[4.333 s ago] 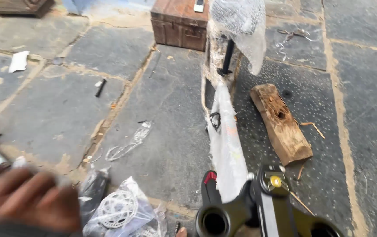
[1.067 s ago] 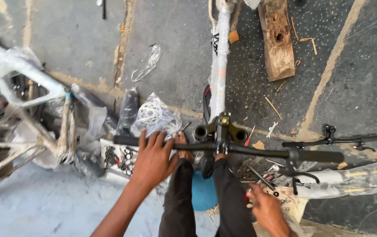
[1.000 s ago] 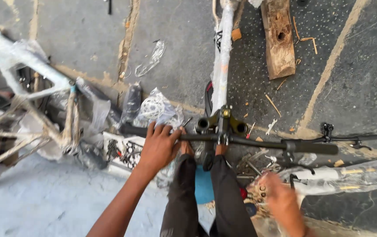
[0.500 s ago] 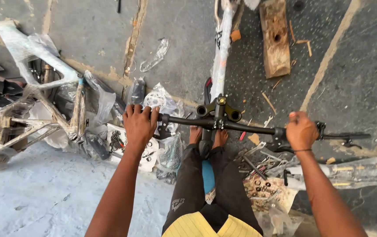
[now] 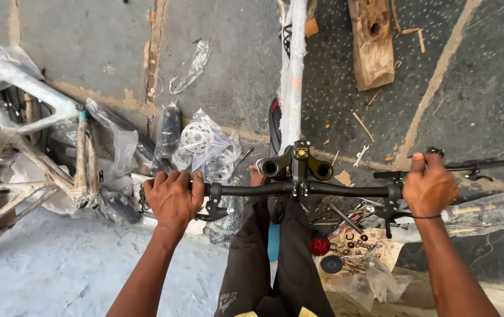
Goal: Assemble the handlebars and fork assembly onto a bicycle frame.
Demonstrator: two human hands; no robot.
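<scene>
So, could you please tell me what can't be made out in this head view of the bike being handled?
- Left grip: hidden under the left hand on the handlebar.
- Wrapped bicycle frame: top cut off by the upper edge.
- Small parts on the ground: too small to identify.
- Lower stem: hidden behind the person's legs.
- Right hand covers its grip.

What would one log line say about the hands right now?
left hand: grips handlebar | right hand: grips handlebar | bike frame: wrapped, between legs
</scene>
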